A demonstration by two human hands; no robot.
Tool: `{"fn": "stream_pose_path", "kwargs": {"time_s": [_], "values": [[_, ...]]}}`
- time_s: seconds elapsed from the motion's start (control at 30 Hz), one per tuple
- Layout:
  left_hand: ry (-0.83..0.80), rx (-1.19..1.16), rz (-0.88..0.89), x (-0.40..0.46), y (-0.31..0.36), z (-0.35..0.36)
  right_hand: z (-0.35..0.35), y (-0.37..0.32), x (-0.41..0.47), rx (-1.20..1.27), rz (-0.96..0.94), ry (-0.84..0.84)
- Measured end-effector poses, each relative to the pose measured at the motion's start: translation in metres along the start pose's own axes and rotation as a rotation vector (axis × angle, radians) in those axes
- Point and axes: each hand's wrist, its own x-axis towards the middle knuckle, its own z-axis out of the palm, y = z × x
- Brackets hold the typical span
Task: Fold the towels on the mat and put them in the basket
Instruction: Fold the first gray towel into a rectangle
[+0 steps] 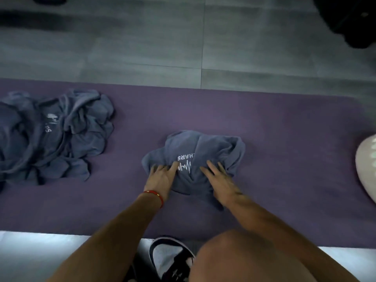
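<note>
Lying bunched mid-mat, the grey towel (195, 157) has bare purple mat (284, 139) all round it; the mat's far edge meets tiled floor (162, 47). A pile of crumpled towels (55, 135) sits well apart at left. A pale rounded object (366, 163), possibly the basket, shows at the right edge. Left hand (160, 176) and right hand (219, 180) both rest flat, fingers extended, on the towel's near part, gripping nothing.

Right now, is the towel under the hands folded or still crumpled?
Crumpled: the blue towel lies bunched and creased on the purple mat, with both hands flat on it.
</note>
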Motion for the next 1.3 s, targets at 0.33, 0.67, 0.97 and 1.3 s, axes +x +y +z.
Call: {"fn": "stream_pose_path", "kwargs": {"time_s": [0.33,0.67,0.97,1.3], "values": [[0.176,-0.397,0.035,0.044,-0.025,-0.161,-0.178,0.005,-0.011,0.149,0.049,0.421],[0.105,-0.009,0.2,-0.031,0.007,-0.314,-0.311,-0.007,-0.099,-0.003,-0.032,0.346],[0.329,-0.065,0.01,-0.057,-0.013,-0.284,-0.273,0.013,-0.073,-0.426,0.026,0.46],[0.135,-0.259,-0.071,-0.007,-0.026,-0.282,-0.209,0.057,-0.032,1.076,0.32,0.386]]}}
